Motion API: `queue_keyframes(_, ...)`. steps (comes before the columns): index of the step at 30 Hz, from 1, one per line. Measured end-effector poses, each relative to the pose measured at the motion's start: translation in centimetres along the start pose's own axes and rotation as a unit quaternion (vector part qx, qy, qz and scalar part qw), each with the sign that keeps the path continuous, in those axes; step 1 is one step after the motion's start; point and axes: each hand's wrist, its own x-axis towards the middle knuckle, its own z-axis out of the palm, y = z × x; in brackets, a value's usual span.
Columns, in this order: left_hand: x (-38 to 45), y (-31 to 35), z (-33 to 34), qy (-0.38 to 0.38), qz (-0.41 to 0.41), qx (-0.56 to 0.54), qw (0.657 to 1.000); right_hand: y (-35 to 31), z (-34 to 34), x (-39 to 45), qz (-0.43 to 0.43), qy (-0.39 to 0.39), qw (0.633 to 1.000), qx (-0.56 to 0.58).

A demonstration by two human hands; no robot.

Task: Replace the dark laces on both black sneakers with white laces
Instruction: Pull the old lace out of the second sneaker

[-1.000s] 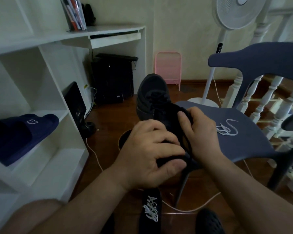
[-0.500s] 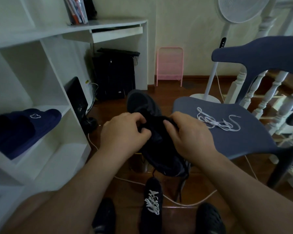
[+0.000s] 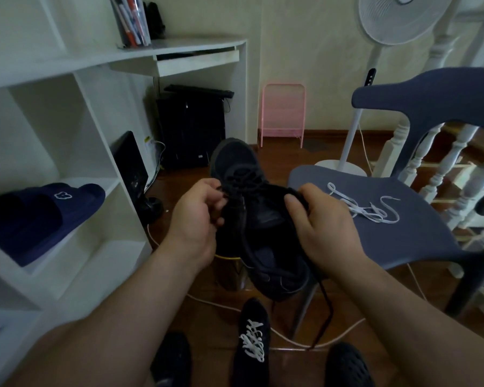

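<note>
The room had a dark, glossy wooden floor (image 3: 196, 311) with a thin white cable (image 3: 344, 332) looping across it. On the left stood a white shelf unit (image 3: 101, 152) with flat, matte boards; a pair of soft navy slippers (image 3: 44, 216) lay in one of its compartments, and a clear cup of pens (image 3: 130, 19) stood on the white tabletop (image 3: 185, 44) above. Under that tabletop sat a boxy black computer case (image 3: 192, 129). A pink wire rack (image 3: 282, 113) leaned by the pale wall, and a white pedestal fan (image 3: 397, 18) rose beside turned white balusters (image 3: 447, 174).

A smooth blue-grey moulded chair (image 3: 419, 236) stood on the right. A flat white lace (image 3: 366, 208) lay loosely tangled on its seat.

The black sneaker (image 3: 263, 219), of matte mesh-like fabric, was held in the air between floor and chair, toe pointing away and its opening towards the camera. The left hand (image 3: 196, 219) was clenched on the dark lace (image 3: 241, 177) at the near eyelets, fingers curled and pinching it. The right hand (image 3: 322, 222) kept a firm grip on the collar of the shoe, thumb hooked over the padded rim. A loose end of the dark lace hung from the shoe down to the floor.

Below, on the floor, stood the second black sneaker (image 3: 253, 339), already threaded with white lacing. Two dark perforated clogs (image 3: 347, 364) showed at the lower edge.
</note>
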Motion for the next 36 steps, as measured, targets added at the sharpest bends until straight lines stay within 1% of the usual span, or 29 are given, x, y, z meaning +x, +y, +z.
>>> queue_keyframes(2,-0.2,0.4,-0.5,-0.039,0.063,0.102,0.992,-0.1,0.0,0.0,-0.013,0.000,1.000,-0.013)
queue_keyframes(3,-0.1,0.5,-0.7,-0.050,0.102,0.167,0.979,0.0,-0.1,0.0,-0.016,0.001,1.000,-0.018)
queue_keyframes(4,0.0,0.5,-1.0,-0.048,0.154,0.246,0.956,0.0,-0.1,0.0,-0.020,0.001,0.999,-0.025)
queue_keyframes(5,0.2,0.2,-1.3,-0.044,0.213,0.340,0.915,0.0,0.0,0.0,-0.024,-0.001,0.999,-0.035)
queue_keyframes(6,0.4,-0.2,-1.6,-0.044,0.258,0.443,0.857,0.1,0.0,0.0,-0.028,-0.002,0.998,-0.047)
queue_keyframes(7,0.6,-0.5,-1.9,-0.049,0.283,0.532,0.797,0.1,0.0,0.0,-0.033,-0.002,0.998,-0.058)
queue_keyframes(8,0.6,-0.9,-1.9,-0.058,0.298,0.586,0.751,0.2,0.0,-0.1,-0.036,-0.003,0.997,-0.066)
queue_keyframes(9,0.6,-1.1,-1.8,-0.065,0.305,0.614,0.726,0.1,0.0,-0.1,-0.037,-0.006,0.997,-0.071)
queue_keyframes(10,0.5,-1.3,-1.7,-0.066,0.308,0.624,0.715,0.1,0.0,0.0,-0.038,-0.010,0.996,-0.075)
queue_keyframes(14,0.4,-1.4,-1.3,-0.027,0.284,0.656,0.699,-0.2,0.1,-0.1,-0.045,-0.026,0.994,-0.101)
queue_keyframes(16,0.3,-1.3,-1.3,-0.004,0.273,0.654,0.705,-0.1,0.2,0.0,-0.048,-0.031,0.993,-0.106)
queue_keyframes(17,0.2,-1.4,-1.3,0.002,0.276,0.640,0.717,-0.1,0.2,0.0,-0.048,-0.032,0.993,-0.107)
queue_keyframes(18,0.0,-1.4,-1.3,0.008,0.267,0.614,0.743,0.1,0.2,0.1,-0.045,-0.030,0.993,-0.105)
queue_keyframes(19,0.1,-1.3,-1.2,0.015,0.240,0.579,0.779,0.2,0.3,0.2,-0.039,-0.027,0.994,-0.098)
queue_keyframes(20,0.6,-1.3,-1.2,0.017,0.196,0.524,0.829,0.5,0.3,0.3,-0.032,-0.024,0.995,-0.087)
queue_keyframes(21,1.1,-1.1,-1.3,0.016,0.142,0.437,0.888,0.7,0.2,0.4,-0.024,-0.022,0.997,-0.077)
queue_keyframes(22,1.5,-0.9,-1.5,0.017,0.085,0.350,0.933,0.9,0.1,0.5,-0.017,-0.019,0.997,-0.069)
queue_keyframes(23,1.9,-0.6,-1.8,0.022,0.037,0.307,0.951,1.0,0.0,0.5,-0.011,-0.017,0.998,-0.062)
queue_keyframes(24,2.3,-0.3,-2.4,0.020,0.019,0.340,0.940,1.1,-0.1,0.5,-0.007,-0.014,0.998,-0.056)
queue_keyframes(25,2.7,-0.2,-3.2,0.013,0.021,0.450,0.893,1.1,-0.2,0.5,-0.007,-0.014,0.999,-0.052)
queue_keyframes(26,3.0,-0.3,-4.0,0.028,0.021,0.564,0.825,1.0,-0.2,0.4,-0.009,-0.016,0.998,-0.055)
queue_keyframes(27,2.8,-0.4,-4.5,0.034,0.042,0.645,0.762,0.9,-0.2,0.3,-0.014,-0.020,0.998,-0.063)
queue_keyframes(28,2.7,-0.4,-4.6,0.018,0.063,0.668,0.741,0.7,-0.2,0.2,-0.019,-0.025,0.997,-0.072)
queue_keyframes(29,2.4,-0.3,-4.3,-0.011,0.088,0.656,0.750,0.7,-0.1,0.2,-0.020,-0.028,0.996,-0.077)
queue_keyframes(30,2.2,-0.3,-3.8,-0.034,0.120,0.613,0.780,0.7,0.0,0.2,-0.018,-0.031,0.996,-0.078)
queue_keyframes(31,1.8,-0.2,-3.2,-0.051,0.169,0.583,0.793,0.7,0.1,0.2,-0.016,-0.032,0.996,-0.076)
queue_keyframes(32,1.5,-0.3,-2.8,-0.064,0.220,0.573,0.787,0.6,0.2,0.3,-0.015,-0.032,0.997,-0.073)
queue_keyframes(34,1.0,-0.4,-2.2,-0.080,0.290,0.598,0.743,0.4,0.2,0.3,-0.016,-0.027,0.997,-0.068)
queue_keyframes(36,1.0,-0.5,-2.0,-0.078,0.300,0.629,0.713,0.2,0.2,0.3,-0.019,-0.024,0.997,-0.070)
